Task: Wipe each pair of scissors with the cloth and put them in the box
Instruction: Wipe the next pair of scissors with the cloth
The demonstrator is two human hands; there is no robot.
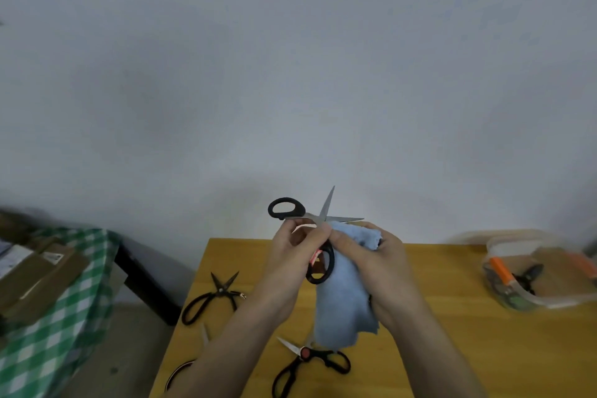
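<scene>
Pale grey wall (290, 74) filled most of the view, and below it stood a yellow wooden table (452, 317) where the work was going on. Above the table's far edge the left hand (290, 255) gripped a pair of black-handled scissors (318, 220) near the pivot, blades spread apart, one handle loop up to the left and the other hanging down by the palm. The right hand (381, 265) had its fingers curled round a light blue cloth (342, 300), pressing a bunched part of it against the lower blade while the rest hung down toward the tabletop. This looked like the wiping step on this pair. The next move would probably call for drawing the cloth along each blade away from the edge, closing the blades, then carrying the pair right to the clear plastic box (529, 275) at the table's right side. Inside the box lay what seemed to be an orange-handled tool and a dark one, too blurred to count surely. Three more pairs waited on the table: thin black ones (213, 296) to the left, a pair with a red pivot (307, 362) near the front edge, and a third (187, 365) mostly hidden behind the left forearm. One cloth, one box. A green checked cloth (64, 317) covered another surface at far left.
</scene>
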